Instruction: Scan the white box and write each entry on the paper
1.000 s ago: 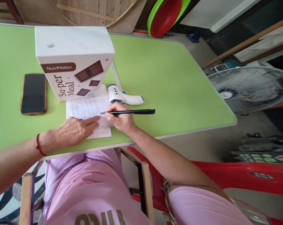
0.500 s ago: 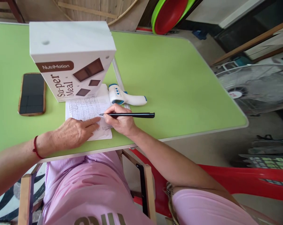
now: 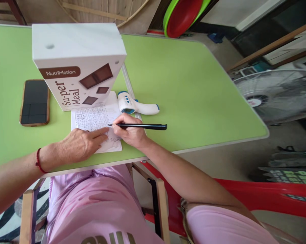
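Note:
My right hand (image 3: 130, 131) grips a black pen (image 3: 148, 126), its tip on or just over a sheet of paper (image 3: 92, 119) covered in dense handwriting. The pen lies almost level, its back end pointing right. My left hand (image 3: 79, 144) rests flat across the lower part of the paper, fingers stretched toward the pen tip. A white NutriMotion box (image 3: 79, 44) stands upright at the paper's far edge and hides part of it. Beside the paper's upper right corner, close to my right hand, lies a white and blue infrared thermometer (image 3: 132, 104).
A phone (image 3: 35, 101) in a brown case lies left of the box on the green table (image 3: 188, 91). Past the table's right end stands a fan (image 3: 272, 96). Red and green basins (image 3: 184, 17) are behind the table. A red chair (image 3: 244, 195) is at my right.
The pen's back end has dipped very slightly. Both hands, the paper and the other things stay practically where they were.

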Demonstrator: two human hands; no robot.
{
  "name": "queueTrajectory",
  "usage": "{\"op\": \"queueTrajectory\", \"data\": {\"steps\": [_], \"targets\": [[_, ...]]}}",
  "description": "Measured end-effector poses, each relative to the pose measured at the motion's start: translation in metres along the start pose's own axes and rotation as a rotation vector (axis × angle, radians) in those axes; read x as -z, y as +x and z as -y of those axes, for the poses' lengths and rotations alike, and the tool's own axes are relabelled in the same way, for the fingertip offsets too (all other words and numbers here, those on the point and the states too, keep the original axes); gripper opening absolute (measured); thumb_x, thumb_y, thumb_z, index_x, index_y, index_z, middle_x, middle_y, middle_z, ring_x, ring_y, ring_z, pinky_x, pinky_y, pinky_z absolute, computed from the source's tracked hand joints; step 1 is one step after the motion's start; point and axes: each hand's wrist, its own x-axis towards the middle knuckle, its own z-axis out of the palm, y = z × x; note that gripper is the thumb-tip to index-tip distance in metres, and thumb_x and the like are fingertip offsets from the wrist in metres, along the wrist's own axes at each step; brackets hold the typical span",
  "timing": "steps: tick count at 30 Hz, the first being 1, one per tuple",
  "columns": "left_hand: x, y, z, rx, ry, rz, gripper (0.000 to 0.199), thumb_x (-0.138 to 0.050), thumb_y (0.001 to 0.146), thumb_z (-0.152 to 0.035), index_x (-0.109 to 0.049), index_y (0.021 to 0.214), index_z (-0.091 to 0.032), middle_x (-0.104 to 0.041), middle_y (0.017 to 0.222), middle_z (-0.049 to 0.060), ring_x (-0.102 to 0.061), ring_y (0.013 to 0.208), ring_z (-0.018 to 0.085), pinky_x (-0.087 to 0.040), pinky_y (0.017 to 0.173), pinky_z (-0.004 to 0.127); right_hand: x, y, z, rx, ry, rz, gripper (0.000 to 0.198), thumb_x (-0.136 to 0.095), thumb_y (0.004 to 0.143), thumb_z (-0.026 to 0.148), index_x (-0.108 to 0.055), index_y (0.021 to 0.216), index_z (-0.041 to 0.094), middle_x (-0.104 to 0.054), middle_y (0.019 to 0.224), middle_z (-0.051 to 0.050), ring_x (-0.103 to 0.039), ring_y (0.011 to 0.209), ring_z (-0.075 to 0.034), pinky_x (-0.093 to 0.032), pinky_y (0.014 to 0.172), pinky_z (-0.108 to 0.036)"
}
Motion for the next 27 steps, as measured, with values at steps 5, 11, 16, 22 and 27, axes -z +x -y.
{"op": "queueTrajectory", "data": {"steps": [5, 11, 16, 22, 27], "targets": [[-0.0009, 0.0002, 0.0001, 0.001, 0.006, 0.001, 0.031, -0.044, 0.092, -0.013, -0.066, 0.114, -0.013, -0.059, 0.137, 0.011, -0.061, 0.052, 0.011, -0.036, 0.036, 0.027, 0.0004, 0.0, 0.0002, -0.011, -0.001, 0.009, 0.011, -0.057, 0.083, 0.019, -0.054, 0.072, 0.021, -0.06, 0.06, 0.005, -0.049, 0.05, -0.008, -0.039, 0.048, -0.022], [-0.0007, 0.0, 0.0005, -0.001, 0.001, -0.015, 0.03, -0.045, 0.092, -0.011, -0.066, 0.113, -0.013, -0.06, 0.137, 0.009, -0.061, 0.05, 0.012, -0.038, 0.035, 0.029, 0.0003, -0.0001, -0.0002, -0.027, 0.032, -0.001, 0.01, -0.057, 0.081, 0.019, -0.054, 0.072, 0.022, -0.059, 0.06, 0.005, -0.049, 0.05, -0.009, -0.039, 0.047, -0.022], [-0.0012, -0.0004, 0.0004, 0.0, 0.005, -0.02, 0.03, -0.044, 0.094, -0.013, -0.066, 0.115, -0.012, -0.06, 0.136, 0.011, -0.061, 0.051, 0.012, -0.038, 0.036, 0.028, 0.0001, -0.0005, -0.002, -0.086, 0.009, -0.026, 0.01, -0.057, 0.081, 0.023, -0.053, 0.071, 0.022, -0.058, 0.059, 0.004, -0.047, 0.05, -0.01, -0.039, 0.048, -0.024], [-0.0005, -0.0004, 0.0002, 0.007, -0.011, -0.011, 0.028, -0.045, 0.095, -0.014, -0.065, 0.114, -0.012, -0.06, 0.136, 0.011, -0.062, 0.053, 0.012, -0.037, 0.037, 0.027, 0.0007, -0.0003, -0.0021, -0.08, 0.003, 0.004, 0.01, -0.057, 0.081, 0.023, -0.053, 0.072, 0.022, -0.059, 0.061, 0.004, -0.048, 0.051, -0.01, -0.04, 0.049, -0.024], [-0.0001, 0.0002, 0.0008, 0.01, -0.023, 0.011, 0.028, -0.044, 0.096, -0.015, -0.065, 0.115, -0.012, -0.059, 0.137, 0.011, -0.064, 0.054, 0.012, -0.036, 0.037, 0.028, 0.0011, -0.0001, -0.0021, -0.038, 0.024, -0.003, 0.011, -0.057, 0.081, 0.021, -0.053, 0.07, 0.022, -0.058, 0.059, 0.004, -0.047, 0.05, -0.009, -0.038, 0.047, -0.023]]}}
